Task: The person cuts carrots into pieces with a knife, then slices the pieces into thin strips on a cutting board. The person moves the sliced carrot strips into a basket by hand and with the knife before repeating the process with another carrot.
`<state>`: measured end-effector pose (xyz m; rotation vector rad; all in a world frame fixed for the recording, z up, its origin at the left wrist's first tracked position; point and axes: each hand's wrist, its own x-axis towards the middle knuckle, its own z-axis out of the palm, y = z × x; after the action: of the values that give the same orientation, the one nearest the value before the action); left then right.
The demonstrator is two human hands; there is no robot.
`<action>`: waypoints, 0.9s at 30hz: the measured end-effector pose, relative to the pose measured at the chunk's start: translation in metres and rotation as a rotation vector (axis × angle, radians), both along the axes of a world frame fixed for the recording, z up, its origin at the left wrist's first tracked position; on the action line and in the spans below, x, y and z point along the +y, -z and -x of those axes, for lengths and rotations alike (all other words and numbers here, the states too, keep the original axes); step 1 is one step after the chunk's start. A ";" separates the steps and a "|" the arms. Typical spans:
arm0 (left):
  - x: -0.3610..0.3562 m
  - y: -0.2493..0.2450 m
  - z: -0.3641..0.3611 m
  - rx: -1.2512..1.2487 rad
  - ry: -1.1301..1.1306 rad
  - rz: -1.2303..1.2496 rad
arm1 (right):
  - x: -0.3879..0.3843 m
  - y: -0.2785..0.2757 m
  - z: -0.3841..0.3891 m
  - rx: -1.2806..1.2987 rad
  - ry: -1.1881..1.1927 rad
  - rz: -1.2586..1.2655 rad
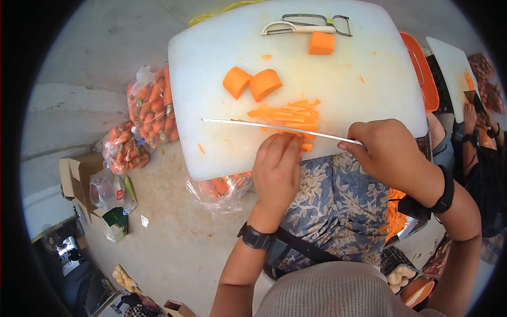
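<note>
My right hand [388,150] is closed round the handle of a knife [248,123], whose long thin blade stretches leftward across the white cutting board [206,153]. Bunched fingers of my left hand [277,169] press on a piece of carrot [307,147] close to the board's near edge, right beside the blade. Part of that piece is hidden by the fingers. Just beyond the knife lies a heap of thin carrot strips [288,112]. Two thick carrot chunks, one on the left [236,82] and one beside it [265,85], rest farther up the board.
Near the far edge lie a white-handled peeler [301,29], a second peeler [342,25] and another carrot chunk [321,43]. Bags of carrots [153,108] stand left of the board. An orange tray [422,74] is at right, where another person's hands [470,116] work at a second board [449,63].
</note>
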<state>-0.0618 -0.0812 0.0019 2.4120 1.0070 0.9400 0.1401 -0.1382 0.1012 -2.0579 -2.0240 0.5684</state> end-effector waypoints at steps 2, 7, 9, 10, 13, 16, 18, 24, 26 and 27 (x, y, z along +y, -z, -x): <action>0.002 -0.002 0.001 -0.028 0.028 0.033 | 0.003 0.005 0.002 -0.056 -0.021 0.020; 0.006 -0.005 0.002 -0.038 0.047 0.065 | 0.005 -0.002 -0.001 -0.099 -0.029 0.089; 0.008 -0.004 0.001 -0.041 0.046 0.068 | 0.007 -0.004 -0.002 -0.117 -0.050 0.094; 0.009 -0.004 0.001 -0.046 0.048 0.066 | 0.009 -0.005 -0.002 -0.126 -0.053 0.135; 0.011 -0.003 0.001 -0.051 0.045 0.069 | 0.015 -0.010 0.000 -0.156 -0.062 0.201; 0.013 -0.004 0.000 -0.054 0.025 0.082 | 0.025 -0.012 0.003 -0.202 -0.079 0.251; 0.014 -0.004 -0.001 -0.053 0.009 0.100 | 0.030 -0.014 0.005 -0.224 -0.092 0.283; 0.015 -0.003 -0.003 -0.056 0.002 0.071 | 0.036 -0.016 0.006 -0.240 -0.082 0.339; 0.015 -0.005 -0.003 -0.042 -0.008 0.059 | 0.038 -0.015 0.005 -0.222 -0.122 0.299; 0.014 -0.006 -0.003 -0.040 -0.005 0.050 | 0.038 -0.014 0.004 -0.220 -0.118 0.290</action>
<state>-0.0588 -0.0668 0.0074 2.3414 1.0108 0.9494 0.1360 -0.1001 0.1150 -2.2610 -2.3189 0.7242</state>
